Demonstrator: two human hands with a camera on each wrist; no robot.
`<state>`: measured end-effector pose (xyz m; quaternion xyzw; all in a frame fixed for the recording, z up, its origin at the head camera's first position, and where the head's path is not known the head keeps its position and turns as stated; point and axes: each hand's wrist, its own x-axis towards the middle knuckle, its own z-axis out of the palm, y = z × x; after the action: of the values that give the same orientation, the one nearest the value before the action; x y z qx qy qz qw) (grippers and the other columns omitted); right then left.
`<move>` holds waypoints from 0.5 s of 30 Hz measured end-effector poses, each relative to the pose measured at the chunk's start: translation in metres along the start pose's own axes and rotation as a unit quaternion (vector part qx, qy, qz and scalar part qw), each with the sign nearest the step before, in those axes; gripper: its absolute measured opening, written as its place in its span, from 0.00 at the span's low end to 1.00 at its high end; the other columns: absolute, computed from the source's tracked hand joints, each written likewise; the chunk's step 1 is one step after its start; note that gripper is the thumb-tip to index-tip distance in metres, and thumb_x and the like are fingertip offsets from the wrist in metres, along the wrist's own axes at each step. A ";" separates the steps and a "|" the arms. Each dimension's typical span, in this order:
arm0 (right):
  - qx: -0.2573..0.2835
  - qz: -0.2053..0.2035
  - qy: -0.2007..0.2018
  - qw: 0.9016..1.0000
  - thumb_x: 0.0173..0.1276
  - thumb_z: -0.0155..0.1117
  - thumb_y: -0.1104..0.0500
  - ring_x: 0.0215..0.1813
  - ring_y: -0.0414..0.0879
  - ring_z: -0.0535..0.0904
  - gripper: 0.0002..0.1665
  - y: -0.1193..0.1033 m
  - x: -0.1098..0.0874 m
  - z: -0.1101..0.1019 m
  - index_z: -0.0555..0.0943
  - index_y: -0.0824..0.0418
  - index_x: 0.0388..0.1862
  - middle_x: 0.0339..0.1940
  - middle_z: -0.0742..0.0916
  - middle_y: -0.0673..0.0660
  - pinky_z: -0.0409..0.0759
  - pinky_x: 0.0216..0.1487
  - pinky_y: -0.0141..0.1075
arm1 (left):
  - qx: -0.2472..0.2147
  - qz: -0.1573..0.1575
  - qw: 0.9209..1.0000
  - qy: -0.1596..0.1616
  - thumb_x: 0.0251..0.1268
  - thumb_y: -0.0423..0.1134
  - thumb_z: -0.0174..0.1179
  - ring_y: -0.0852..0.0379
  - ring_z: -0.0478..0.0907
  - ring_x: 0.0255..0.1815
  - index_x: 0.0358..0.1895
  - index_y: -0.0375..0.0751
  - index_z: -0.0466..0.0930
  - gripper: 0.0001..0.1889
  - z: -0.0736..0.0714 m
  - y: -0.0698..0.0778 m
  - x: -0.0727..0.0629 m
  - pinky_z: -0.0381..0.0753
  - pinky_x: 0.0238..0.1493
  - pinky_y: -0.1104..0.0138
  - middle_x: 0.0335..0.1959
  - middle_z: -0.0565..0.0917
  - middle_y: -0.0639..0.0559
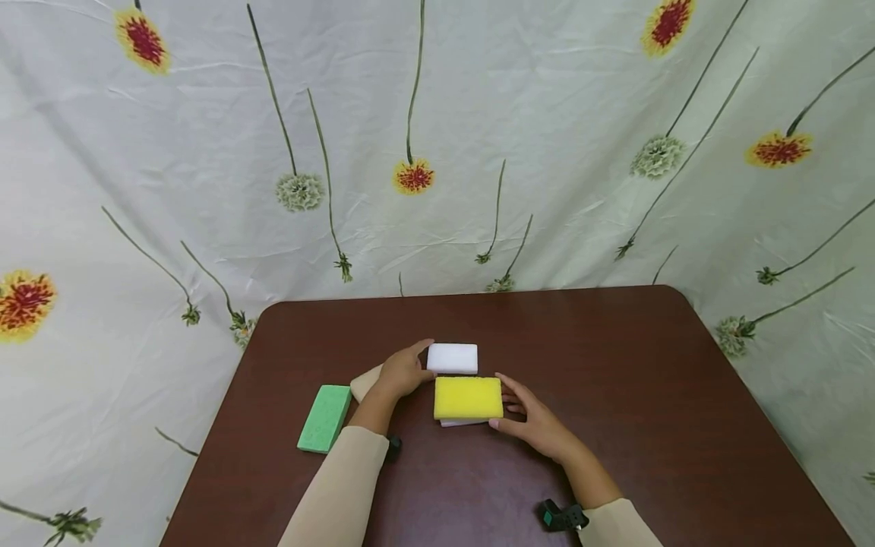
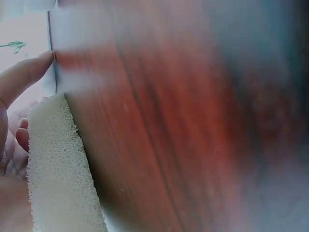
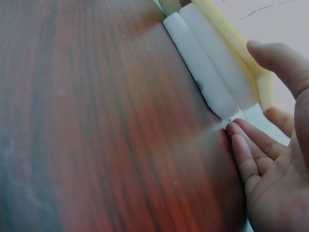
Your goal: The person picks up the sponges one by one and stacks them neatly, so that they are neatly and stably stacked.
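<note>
While a small black device [image 1: 562, 516] sits at the right wrist, probably so that it can look along the palm, the right hand [image 1: 536, 427] has its fingers extended and apart from the thumb, not curled round anything. Between them is the right end of the yellow sponge [image 1: 468, 398]; this position seems useful to steady the pile, because two white blocks [image 3: 200, 67] appear to lie flat below it. If the fingers press or only are near, I cannot tell.

To the left of the left hand [image 1: 403, 372], and nearer than it, the green sponge [image 1: 324, 418] lies slanted on the table [image 1: 649, 395]. Just beside it, the beige sponge [image 1: 364, 382] is partly hidden by the left hand. With thumb and forefinger, this hand spans the left end of a white block [image 1: 453, 358], perhaps for guiding it straight; whether it really grips, I cannot tell.

Far beyond both hands hangs a flowered cloth [image 1: 547, 114]. I find no brand, label or readable writing on the sponges or blocks.
</note>
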<state>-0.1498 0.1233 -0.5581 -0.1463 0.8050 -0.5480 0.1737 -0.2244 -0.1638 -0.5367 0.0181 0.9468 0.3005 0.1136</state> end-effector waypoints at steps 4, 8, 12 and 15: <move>0.000 -0.001 -0.001 1.000 0.65 0.74 0.49 0.71 0.55 0.71 0.52 -0.002 -0.001 -0.001 0.57 0.46 0.82 0.73 0.72 0.57 0.68 0.72 0.54 | -0.011 0.006 1.000 0.002 0.64 0.42 0.70 0.58 0.66 0.20 0.76 0.53 0.66 0.37 0.000 -0.001 -0.001 0.66 0.25 0.68 0.20 0.72 0.55; 0.002 -0.006 -0.003 1.000 0.66 0.73 0.49 0.71 0.55 0.71 0.51 -0.003 0.000 -0.001 0.57 0.46 0.82 0.73 0.72 0.58 0.68 0.72 0.54 | -0.033 0.002 0.999 0.001 0.65 0.42 0.69 0.59 0.67 0.20 0.76 0.54 0.66 0.36 -0.001 -0.002 -0.001 0.67 0.25 0.68 0.21 0.74 0.54; 0.002 -0.008 -0.003 1.000 0.66 0.73 0.49 0.70 0.55 0.71 0.50 -0.001 0.001 -0.001 0.58 0.46 0.82 0.72 0.73 0.57 0.67 0.72 0.54 | -0.054 0.001 0.999 0.004 0.64 0.41 0.70 0.58 0.69 0.21 0.75 0.54 0.68 0.35 -0.002 -0.003 -0.003 0.68 0.26 0.68 0.23 0.75 0.53; 0.003 -0.008 -0.001 1.000 0.66 0.73 0.49 0.70 0.54 0.71 0.49 0.000 0.001 -0.001 0.58 0.46 0.82 0.72 0.73 0.57 0.67 0.72 0.54 | -0.065 0.003 0.998 0.008 0.63 0.41 0.70 0.57 0.70 0.23 0.74 0.53 0.69 0.35 -0.003 -0.004 -0.003 0.69 0.27 0.67 0.26 0.76 0.53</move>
<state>-0.1510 0.1236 -0.5577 -0.1531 0.8017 -0.5519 0.1708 -0.2214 -0.1691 -0.5363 0.0109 0.9261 0.3619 0.1063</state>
